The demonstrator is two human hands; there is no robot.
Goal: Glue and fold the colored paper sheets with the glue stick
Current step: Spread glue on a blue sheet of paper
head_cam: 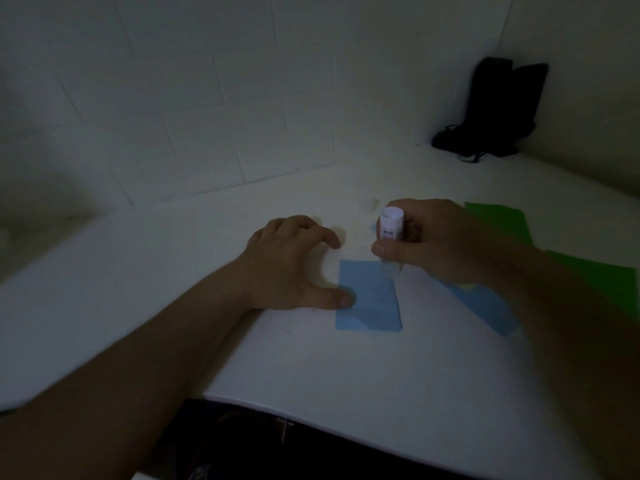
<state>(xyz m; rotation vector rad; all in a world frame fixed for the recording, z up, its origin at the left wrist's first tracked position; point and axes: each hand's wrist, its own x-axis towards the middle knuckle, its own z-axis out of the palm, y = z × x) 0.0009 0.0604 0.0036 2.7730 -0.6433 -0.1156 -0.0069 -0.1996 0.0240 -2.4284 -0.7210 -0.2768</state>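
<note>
Closest to me I see the curved near edge of the white desk [346,403], with dark clothing showing below it. A broad bare stretch of desk lies between that edge and the work, so there is open room on the near side and off to the left.

The folded blue paper [369,299] lies flat just beyond that stretch, its near edge square to me. My left hand [291,261] rests on the desk at its left side; the thumb tip touches the paper's left edge, and the other fingers [329,237] are spread and curved down onto the bare desk just past the paper's far left corner, holding nothing.

My right hand [436,244] hovers at the paper's far right corner, its fingers wrapped around the glue stick [391,225], which stands nearly upright with its white cap end up. The lower end points down at that corner; I cannot tell whether it touches the paper.

A second blue sheet [491,313] lies under my right forearm, just right of the folded one. Green sheets [502,220] lie further right, reaching toward the desk's right side.

Far back in the right corner, where the walls meet, a black bag [495,112] stands well apart from everything.
</note>
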